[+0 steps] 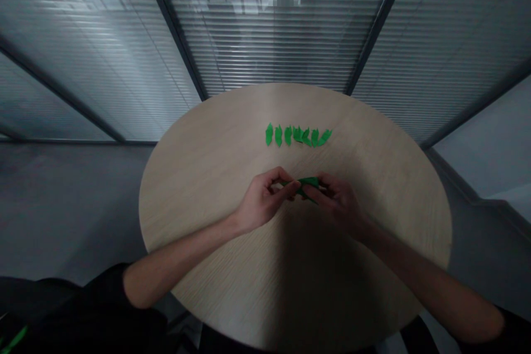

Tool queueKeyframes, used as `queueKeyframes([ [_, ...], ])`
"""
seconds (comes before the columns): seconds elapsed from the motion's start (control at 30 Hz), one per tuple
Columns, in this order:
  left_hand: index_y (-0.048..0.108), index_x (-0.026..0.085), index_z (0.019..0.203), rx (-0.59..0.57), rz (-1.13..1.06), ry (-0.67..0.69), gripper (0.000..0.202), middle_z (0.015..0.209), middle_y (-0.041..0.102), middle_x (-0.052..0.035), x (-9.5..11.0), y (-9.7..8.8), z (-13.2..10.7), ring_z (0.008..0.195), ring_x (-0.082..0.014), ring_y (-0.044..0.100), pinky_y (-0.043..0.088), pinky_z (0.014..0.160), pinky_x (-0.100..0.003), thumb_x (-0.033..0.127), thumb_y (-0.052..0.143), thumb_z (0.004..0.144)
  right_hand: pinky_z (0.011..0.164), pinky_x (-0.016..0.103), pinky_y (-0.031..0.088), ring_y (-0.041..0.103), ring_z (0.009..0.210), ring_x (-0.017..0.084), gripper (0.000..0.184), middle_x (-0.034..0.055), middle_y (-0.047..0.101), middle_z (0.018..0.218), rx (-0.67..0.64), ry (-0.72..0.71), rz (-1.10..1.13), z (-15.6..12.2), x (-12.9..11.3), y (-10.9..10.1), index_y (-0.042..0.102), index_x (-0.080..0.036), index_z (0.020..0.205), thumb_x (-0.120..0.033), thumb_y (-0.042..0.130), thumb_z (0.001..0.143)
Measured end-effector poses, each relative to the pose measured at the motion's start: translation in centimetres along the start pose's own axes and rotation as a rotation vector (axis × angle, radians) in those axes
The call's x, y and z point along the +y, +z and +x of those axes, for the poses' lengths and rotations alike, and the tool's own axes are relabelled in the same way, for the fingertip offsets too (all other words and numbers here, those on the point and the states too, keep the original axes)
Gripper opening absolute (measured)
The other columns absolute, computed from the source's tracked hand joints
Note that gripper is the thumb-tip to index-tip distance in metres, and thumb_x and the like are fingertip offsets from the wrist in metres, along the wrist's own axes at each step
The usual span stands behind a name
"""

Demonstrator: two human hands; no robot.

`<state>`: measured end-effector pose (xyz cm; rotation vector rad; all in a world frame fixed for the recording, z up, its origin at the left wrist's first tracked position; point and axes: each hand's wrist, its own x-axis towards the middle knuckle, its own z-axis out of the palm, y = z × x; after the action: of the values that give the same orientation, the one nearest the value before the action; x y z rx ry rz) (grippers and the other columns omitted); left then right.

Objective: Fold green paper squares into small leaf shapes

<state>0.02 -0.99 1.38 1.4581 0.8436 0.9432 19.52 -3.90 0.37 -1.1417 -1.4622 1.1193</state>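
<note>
Between my two hands, over the middle of the table, is a piece of green paper (pixel 309 181) that looks folded. My left hand (pixel 265 199) pinches its left end between thumb and fingers. On the other side, my right hand (pixel 338 199) grips the right end, its thumb pressed against the lower part. Both thumbs almost meet at the paper's centre. Farther back lies a row of several small green leaf-shaped paper pieces (pixel 278 135), some on the right overlapping. The undersides of the held paper are hidden by my fingers.
The round wooden table (pixel 199 160) fills the centre. Behind it stand glass partitions with blinds (pixel 274 50) and dark frames. Grey floor (pixel 62 199) shows at the left. My right side casts a dark shadow across the near tabletop. A bright green strip (pixel 16 337) appears at the lower left corner.
</note>
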Motion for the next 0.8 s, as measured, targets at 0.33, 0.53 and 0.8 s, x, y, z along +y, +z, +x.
queueKeyframes([
  [0.33,0.063,0.015,0.084,-0.006,-0.02,0.004,0.039,0.076,0.071,-0.0037,-0.02,0.0,0.11,0.066,-0.0127,0.068,0.053,0.059,-0.021,0.05,0.079,0.088,0.067,0.029,0.055,0.068,0.074,0.017,0.024,0.0033,0.071,0.082,0.015,0.0,-0.031,0.06,0.04,-0.14,0.072,-0.02,0.088,-0.044,0.07,0.093],
  [0.53,0.063,0.015,0.084,-0.006,-0.018,-0.004,0.041,0.077,0.069,-0.0029,-0.32,0.03,0.1,0.066,-0.0131,0.068,0.053,0.056,-0.021,0.052,0.079,0.087,0.059,0.025,0.05,0.059,0.064,0.013,0.027,-0.0005,0.064,0.073,0.034,-0.019,-0.041,0.04,0.07,-0.02,0.066,-0.021,0.081,-0.045,0.069,0.092],
  [0.8,0.062,0.015,0.082,-0.02,-0.003,-0.006,0.04,0.076,0.067,-0.002,-0.24,0.02,0.03,0.064,-0.0122,0.066,0.052,0.055,-0.021,0.051,0.079,0.087,0.053,0.024,0.046,0.056,0.058,0.012,0.032,-0.0015,0.061,0.069,0.06,0.013,-0.015,0.09,-0.22,-0.01,0.067,-0.021,0.082,-0.051,0.072,0.09],
])
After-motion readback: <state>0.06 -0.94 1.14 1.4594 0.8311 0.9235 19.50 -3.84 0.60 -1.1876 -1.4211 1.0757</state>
